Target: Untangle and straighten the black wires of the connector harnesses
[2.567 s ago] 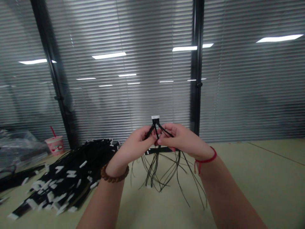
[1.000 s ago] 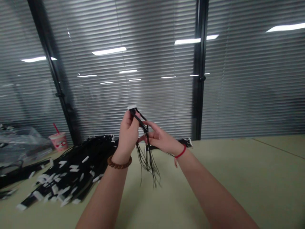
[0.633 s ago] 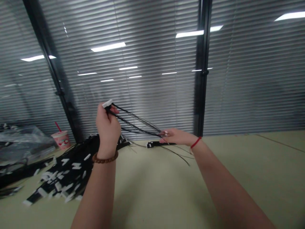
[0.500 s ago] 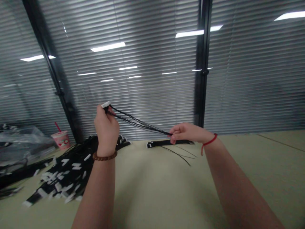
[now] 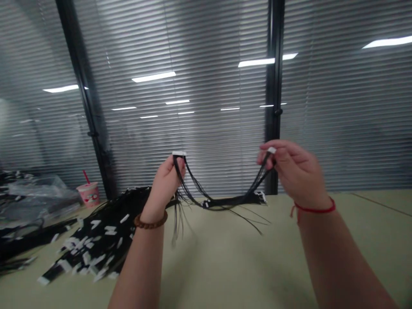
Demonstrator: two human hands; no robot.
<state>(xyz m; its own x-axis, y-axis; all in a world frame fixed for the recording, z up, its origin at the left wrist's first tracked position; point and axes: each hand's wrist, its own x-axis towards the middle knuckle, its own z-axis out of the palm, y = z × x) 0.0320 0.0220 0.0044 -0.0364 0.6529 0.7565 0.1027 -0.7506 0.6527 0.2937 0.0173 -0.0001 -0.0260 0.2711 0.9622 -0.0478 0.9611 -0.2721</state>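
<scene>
Cable (image 5: 222,209) held up by both ends, its black wires sagging in a curve between the grips. The left hand (image 5: 164,184) pinches it just below a white plug (image 5: 179,153); the right hand (image 5: 299,171) pinches it at a smaller white tip (image 5: 272,150). Loose strands (image 5: 175,223), blurred, hang below the left grip. Lower, between the grips: a bundle (image 5: 233,201) on the table (image 5: 225,262). Left of the left grip: a pile (image 5: 106,231), then a cup (image 5: 88,194).
</scene>
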